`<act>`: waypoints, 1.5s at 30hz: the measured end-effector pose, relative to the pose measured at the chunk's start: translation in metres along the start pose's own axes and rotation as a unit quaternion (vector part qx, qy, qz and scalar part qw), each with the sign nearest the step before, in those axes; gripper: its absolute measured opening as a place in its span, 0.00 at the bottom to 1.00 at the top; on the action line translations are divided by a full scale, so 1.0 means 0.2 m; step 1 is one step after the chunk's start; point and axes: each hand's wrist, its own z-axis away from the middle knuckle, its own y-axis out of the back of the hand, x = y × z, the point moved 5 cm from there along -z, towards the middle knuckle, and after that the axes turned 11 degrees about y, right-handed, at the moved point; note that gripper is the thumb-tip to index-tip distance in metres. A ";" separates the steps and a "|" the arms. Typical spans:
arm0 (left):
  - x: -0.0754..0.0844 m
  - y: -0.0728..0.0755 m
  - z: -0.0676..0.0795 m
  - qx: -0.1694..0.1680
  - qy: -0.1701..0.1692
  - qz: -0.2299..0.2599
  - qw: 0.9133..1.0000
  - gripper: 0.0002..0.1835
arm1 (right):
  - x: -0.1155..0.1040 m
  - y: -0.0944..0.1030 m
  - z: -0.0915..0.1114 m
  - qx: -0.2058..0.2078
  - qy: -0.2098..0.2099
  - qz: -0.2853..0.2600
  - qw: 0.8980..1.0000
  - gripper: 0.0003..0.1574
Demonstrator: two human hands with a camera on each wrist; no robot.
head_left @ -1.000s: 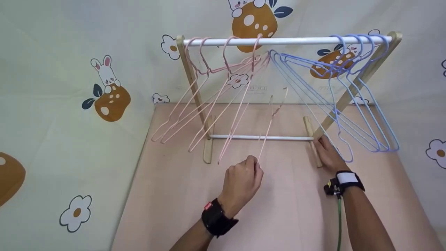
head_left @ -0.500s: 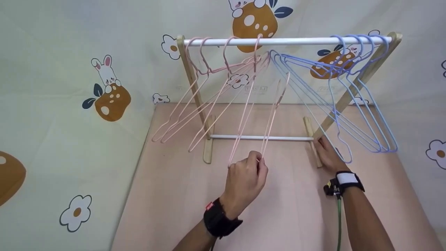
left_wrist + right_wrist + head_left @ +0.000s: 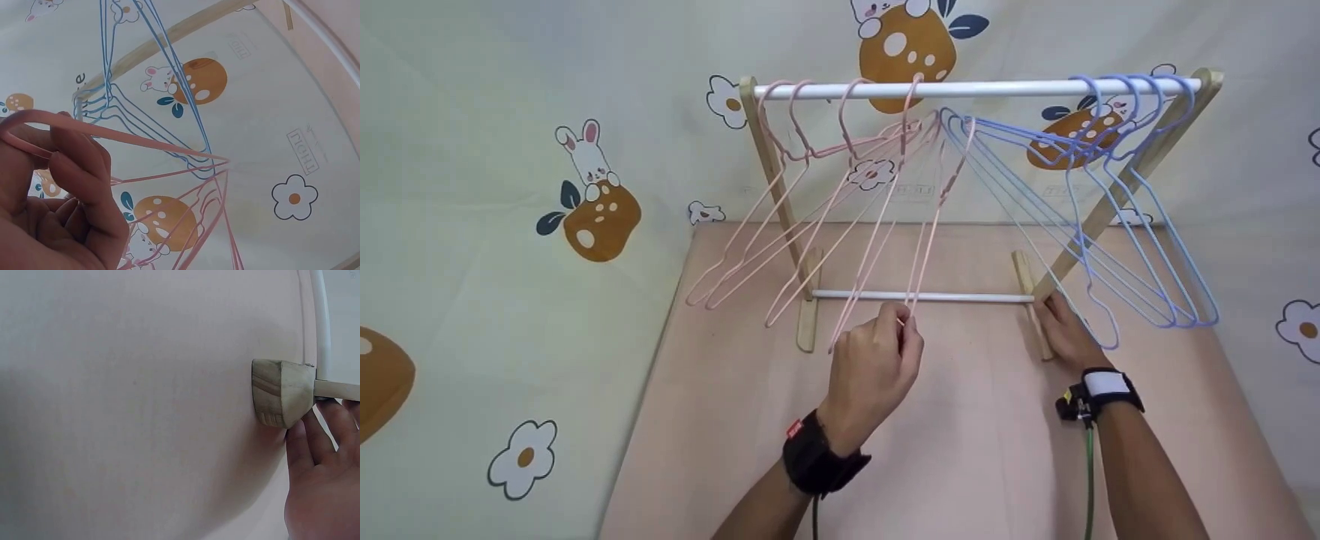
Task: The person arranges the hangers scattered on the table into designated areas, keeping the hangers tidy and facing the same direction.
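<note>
My left hand (image 3: 876, 364) pinches the lower end of a pink wire hanger (image 3: 950, 186). This hanger stands tilted in front of the rack, its hook end just below the white rail (image 3: 997, 89). In the left wrist view the fingers curl round the rounded end of the same hanger (image 3: 129, 138). My right hand (image 3: 1072, 337) holds the clothes rack low, where the right upright meets its wooden foot (image 3: 287, 391); some fingertips are hidden behind the wood. Several pink hangers (image 3: 904, 135) hang on the rail's left half, several blue hangers (image 3: 1110, 152) at its right end.
The rack stands on a pinkish surface (image 3: 975, 450) against a pale patterned sheet (image 3: 645, 90). A lower white bar (image 3: 870, 295) joins its two feet. Between the pink and blue hooks runs a stretch of bare rail. A green cable (image 3: 1090, 480) trails from the right wrist.
My left hand has shifted slightly up and to the left. The held pink hanger's hook end has risen toward the rail. The right hand stays on the rack.
</note>
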 end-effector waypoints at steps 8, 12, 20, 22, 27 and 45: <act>-0.01 0.08 -0.06 0.006 -0.011 -0.004 1.000 0.02 | -0.01 0.00 0.00 0.002 0.014 -0.023 1.000 0.46; -0.01 0.12 -0.09 0.004 -0.012 -0.006 1.000 0.02 | -0.01 -0.01 -0.01 0.002 0.020 -0.032 0.999 0.45; 0.00 0.16 -0.11 0.002 -0.036 -0.001 0.999 0.02 | 0.00 -0.01 -0.01 -0.006 0.003 -0.019 1.000 0.46; 0.00 0.17 -0.11 0.000 -0.037 0.004 0.999 0.02 | 0.00 -0.01 -0.01 -0.006 0.000 -0.019 1.000 0.46; 0.01 0.18 -0.11 0.002 -0.042 0.007 0.999 0.02 | -0.01 -0.01 0.00 -0.003 0.008 -0.011 1.000 0.45; 0.04 0.21 -0.11 0.009 -0.044 0.030 0.999 0.02 | -0.01 -0.01 0.00 -0.004 0.016 -0.009 1.000 0.46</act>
